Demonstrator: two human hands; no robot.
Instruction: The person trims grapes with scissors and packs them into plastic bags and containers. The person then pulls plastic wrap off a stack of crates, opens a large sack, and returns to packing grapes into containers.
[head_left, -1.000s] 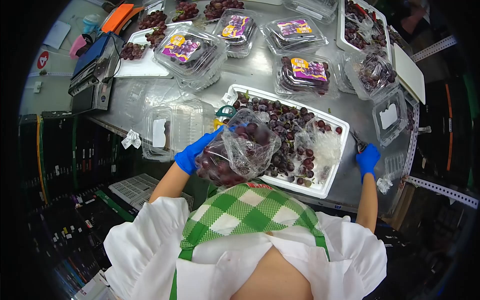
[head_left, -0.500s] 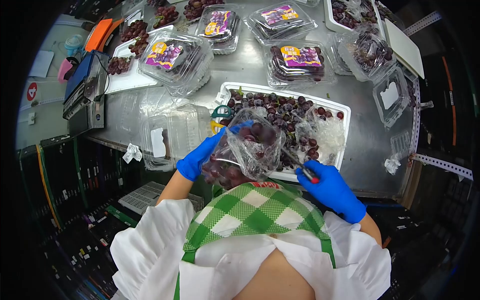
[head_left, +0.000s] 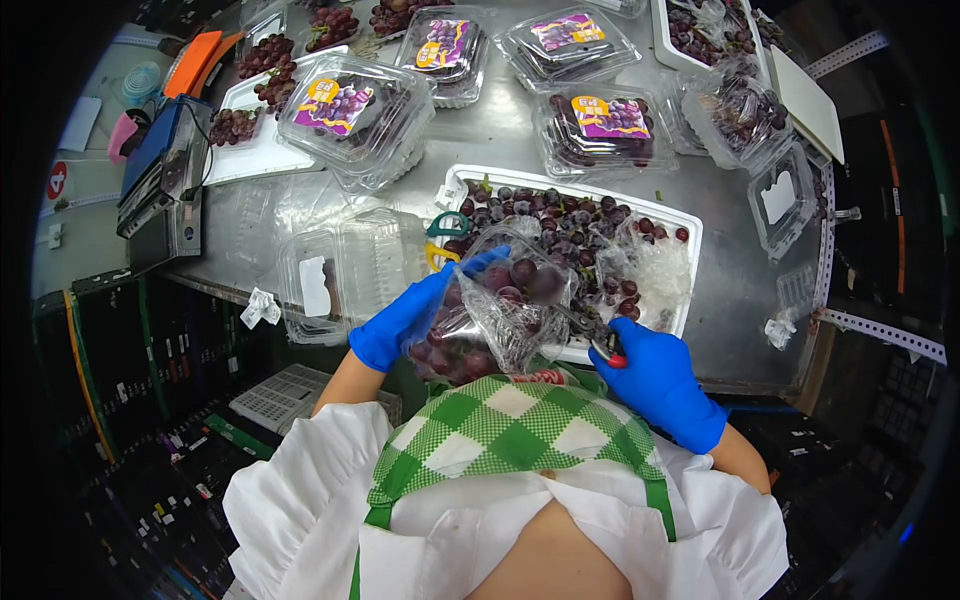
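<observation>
Blue-gloved, my left hand (head_left: 405, 315) is wrapped round the left side of a clear plastic pack of grapes (head_left: 500, 310), held tilted in front of my apron. Crinkled clear film covers part of the grapes in it. My right hand (head_left: 660, 385), gloved in blue too, grips a pair of red-handled snips (head_left: 611, 355). Their blades point left at the right edge of the pack; whether they touch a grape stem I cannot tell. Behind the pack lies a white tray (head_left: 692, 262) with loose dark grapes and crumpled film. Scissors with teal and yellow handles (head_left: 443, 224) rest at its left edge.
An open plastic clamshell (head_left: 375, 265) lies left of the tray. Several labelled grape packs (head_left: 607, 125) stand at the back of the metal table (head_left: 745, 345). A scale (head_left: 165, 195) stands at the left edge. Crumpled paper (head_left: 262, 309) sits near the front edge.
The snips' blades and handles look spread wider than before, and my right hand has turned slightly. My left hand still holds the grape pack in nearly the same place.
</observation>
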